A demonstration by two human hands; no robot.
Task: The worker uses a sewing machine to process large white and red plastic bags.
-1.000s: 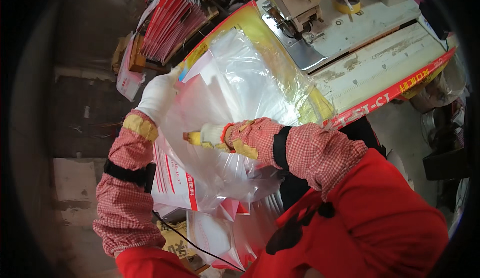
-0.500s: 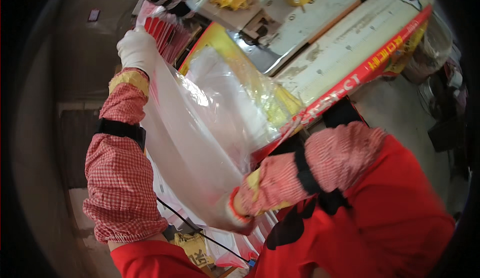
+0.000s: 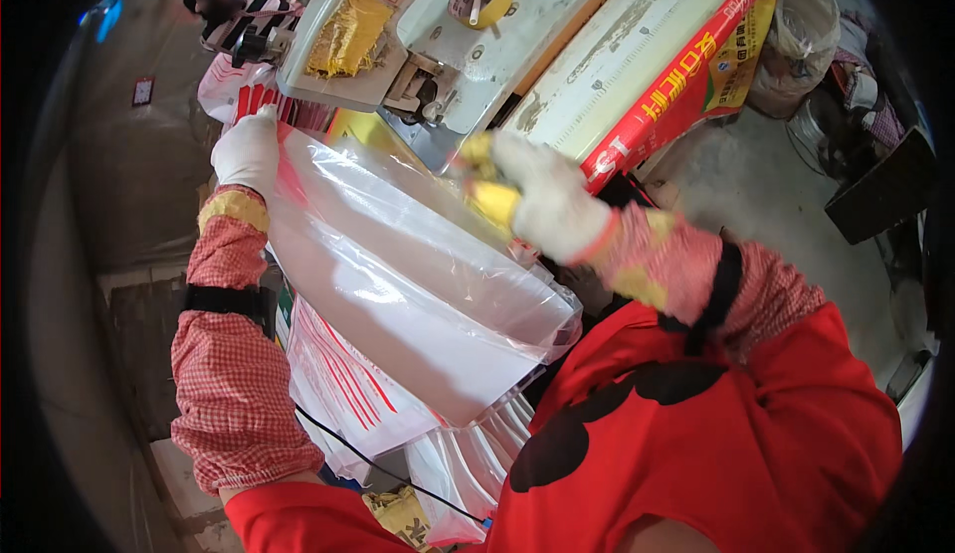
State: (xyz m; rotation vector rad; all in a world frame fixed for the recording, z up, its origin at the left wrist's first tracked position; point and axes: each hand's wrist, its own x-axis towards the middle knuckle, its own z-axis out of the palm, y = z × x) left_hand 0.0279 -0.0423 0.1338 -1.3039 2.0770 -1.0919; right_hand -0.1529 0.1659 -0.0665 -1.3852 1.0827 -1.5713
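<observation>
Left hand (image 3: 247, 152) clamped on a plastic bag (image 3: 398, 245) beside a sewing machine (image 3: 418, 81)

In the head view, the left hand, in a white glove, grips the bag's upper-left corner. The translucent white bag slants from there down to the right, its glossy lower end close to the person's red top (image 3: 637, 424). The right hand (image 3: 547, 195), in a white glove with yellow fingertips, is raised above the bag's right side, near the machine table's red-and-yellow printed edging (image 3: 686, 86). It is motion-blurred, so I cannot tell whether its fingers are closed on anything.

A yellow tape roll (image 3: 505, 3) and a crumpled yellow cloth (image 3: 346, 36) rest on the sewing machine. Red-striped white sacks (image 3: 343, 384) lie below the bag, with a black cable (image 3: 383, 468) crossing near them.
</observation>
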